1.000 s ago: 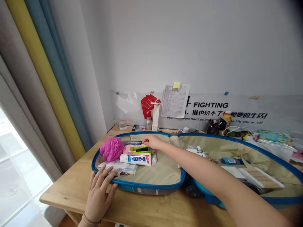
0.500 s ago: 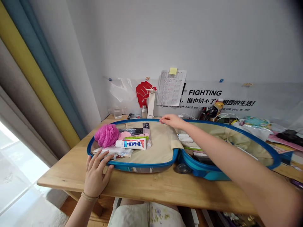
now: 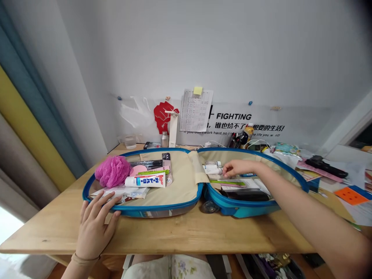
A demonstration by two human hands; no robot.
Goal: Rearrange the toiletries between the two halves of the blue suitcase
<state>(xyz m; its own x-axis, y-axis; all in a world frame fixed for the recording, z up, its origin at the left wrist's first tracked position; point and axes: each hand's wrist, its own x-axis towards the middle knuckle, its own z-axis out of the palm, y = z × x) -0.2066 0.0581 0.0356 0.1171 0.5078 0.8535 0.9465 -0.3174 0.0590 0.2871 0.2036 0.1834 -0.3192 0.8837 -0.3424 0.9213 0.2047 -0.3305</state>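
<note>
A blue suitcase [image 3: 171, 211] lies unfolded on the wooden table. Its left half holds a pink mesh bath puff [image 3: 114, 171], a white toothpaste tube [image 3: 145, 180], a clear packet [image 3: 136, 192] and a green strip [image 3: 155, 171]. My left hand [image 3: 97, 221] rests on the left half's front rim with fingers spread, holding nothing. Over the right half is my right hand [image 3: 234, 168], fingers bent together beside a small white tube [image 3: 212, 169]; whether it touches or grips anything cannot be made out. A green-edged item [image 3: 228, 182] and a black item [image 3: 247, 195] lie below it.
Behind the suitcase stand a metal bottle [image 3: 164, 139], a white stand [image 3: 173, 130], a glass cup [image 3: 130, 142] and an orange-labelled bottle [image 3: 248, 133]. Papers and an orange sheet [image 3: 350, 195] cover the table's right side. Curtains hang at the left.
The view has turned to the right. My right hand has moved from the suitcase's back rim near the hinge into the right half. My left hand stays on the front rim.
</note>
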